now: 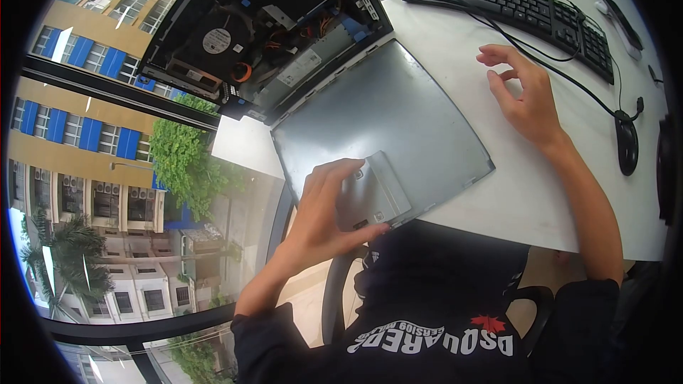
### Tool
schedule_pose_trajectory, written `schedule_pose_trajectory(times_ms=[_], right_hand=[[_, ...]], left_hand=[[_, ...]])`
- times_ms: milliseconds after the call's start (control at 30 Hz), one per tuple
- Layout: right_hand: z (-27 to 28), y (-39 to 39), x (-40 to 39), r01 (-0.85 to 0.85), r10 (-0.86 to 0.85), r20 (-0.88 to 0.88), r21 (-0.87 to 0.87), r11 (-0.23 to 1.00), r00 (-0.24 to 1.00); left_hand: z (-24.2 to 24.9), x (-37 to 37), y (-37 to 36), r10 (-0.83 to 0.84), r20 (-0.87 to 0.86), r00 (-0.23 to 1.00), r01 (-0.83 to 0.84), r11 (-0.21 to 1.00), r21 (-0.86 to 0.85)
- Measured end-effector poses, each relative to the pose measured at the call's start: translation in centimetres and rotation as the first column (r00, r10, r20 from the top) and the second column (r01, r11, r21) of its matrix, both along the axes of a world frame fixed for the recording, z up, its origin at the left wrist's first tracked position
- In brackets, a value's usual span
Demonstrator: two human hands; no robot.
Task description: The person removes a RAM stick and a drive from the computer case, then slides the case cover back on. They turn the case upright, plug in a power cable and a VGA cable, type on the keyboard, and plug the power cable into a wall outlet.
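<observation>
My left hand (324,206) is closed around a silver hard drive (388,188), gripping it between the thumb and fingers by its near and far edges. The drive is over the grey metal side panel (420,107) that lies flat on the table, and overlaps it near its front edge. Above the white table to the right, my right hand (526,96) is raised with its fingers loosely curled and apart, nothing in them. Beyond the panel stands the open black computer case (267,32), showing a fan, orange cables and a silver metal box inside.
A black keyboard (519,11) lies at the back right of the white table (462,206), with cables trailing around it. A black mouse (626,144) rests at the right edge. A window with buildings (99,99) outside is on the left.
</observation>
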State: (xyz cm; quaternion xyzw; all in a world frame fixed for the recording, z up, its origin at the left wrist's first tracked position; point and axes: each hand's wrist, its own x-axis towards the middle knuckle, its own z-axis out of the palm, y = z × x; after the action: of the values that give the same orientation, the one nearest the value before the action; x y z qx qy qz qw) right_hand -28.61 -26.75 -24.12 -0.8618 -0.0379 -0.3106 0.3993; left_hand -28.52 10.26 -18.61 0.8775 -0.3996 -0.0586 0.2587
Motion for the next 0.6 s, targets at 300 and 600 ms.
schedule_pose_trajectory(times_ms=[300,600], right_hand=[[0.3,0.2,0.0,0.010,-0.010,-0.002,-0.005,1.000,1.000],[0.4,0.4,0.0,0.012,-0.012,0.003,0.016,1.000,1.000]], left_hand=[[-1.0,0.0,0.9,0.018,-0.085,0.996,-0.034,0.981,-0.194],[-0.1,0.0,0.7,0.002,-0.022,1.000,-0.006,0.983,-0.183]])
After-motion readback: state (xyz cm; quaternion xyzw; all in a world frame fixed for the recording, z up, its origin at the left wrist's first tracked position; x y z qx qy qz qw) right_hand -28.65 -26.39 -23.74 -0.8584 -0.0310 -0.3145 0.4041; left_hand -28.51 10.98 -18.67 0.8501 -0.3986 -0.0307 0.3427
